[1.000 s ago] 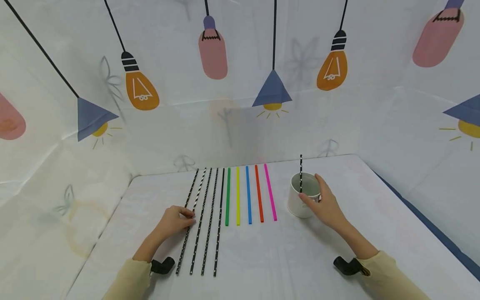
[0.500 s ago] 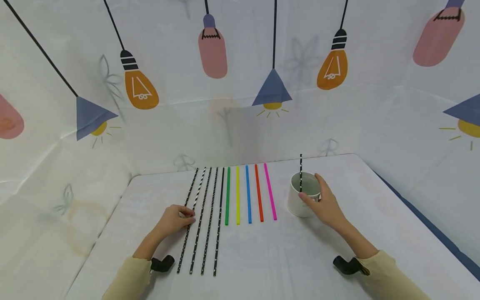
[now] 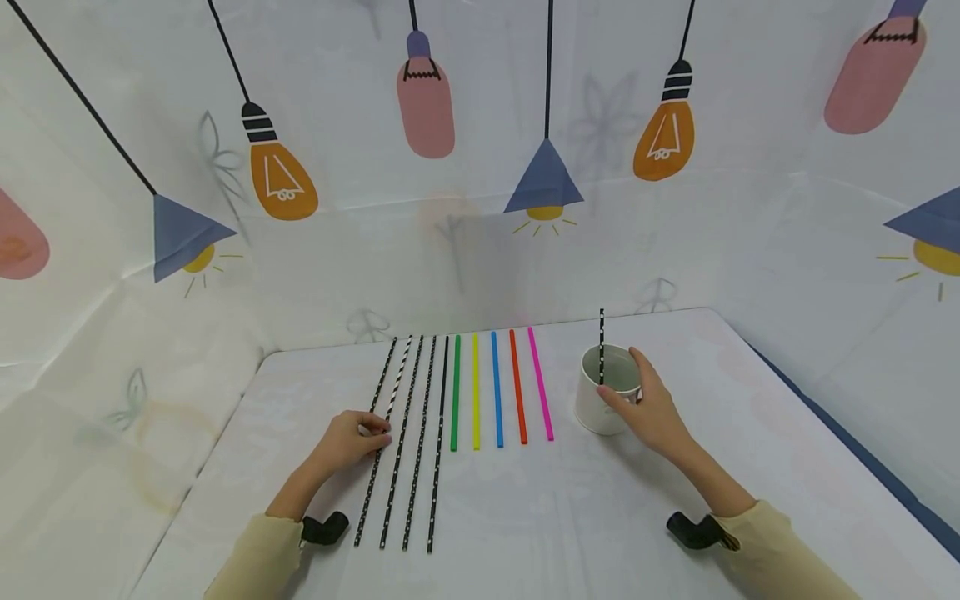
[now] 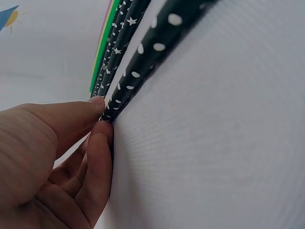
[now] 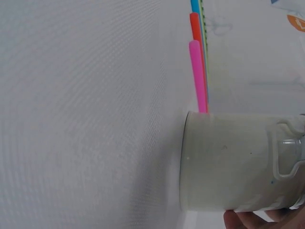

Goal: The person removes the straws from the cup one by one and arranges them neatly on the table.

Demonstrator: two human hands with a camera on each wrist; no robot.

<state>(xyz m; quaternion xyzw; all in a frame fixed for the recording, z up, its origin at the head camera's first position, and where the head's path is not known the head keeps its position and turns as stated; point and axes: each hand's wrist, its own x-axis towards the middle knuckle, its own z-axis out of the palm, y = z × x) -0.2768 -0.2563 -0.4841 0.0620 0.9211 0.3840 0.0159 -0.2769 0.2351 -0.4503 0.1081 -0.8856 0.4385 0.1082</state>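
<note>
My left hand [image 3: 348, 440] is over the left end of a row of straws. Its thumb and fingertips pinch a black straw with white dots [image 4: 143, 59], and the hand hides part of the leftmost straws. My right hand [image 3: 654, 417] grips a white mug [image 3: 596, 412] by its rim and handle side. One black dotted straw [image 3: 602, 333] stands upright inside the mug, its lower end hidden. Other black patterned straws [image 3: 418, 467] lie side by side next to the left hand.
Shorter plain straws lie between hand and mug: green [image 3: 455, 392], yellow [image 3: 476, 392], blue [image 3: 497, 392], red [image 3: 518, 387] and pink [image 3: 541, 383]. Behind the white table [image 3: 600, 533] hangs a white sheet [image 3: 480, 250] printed with lamps.
</note>
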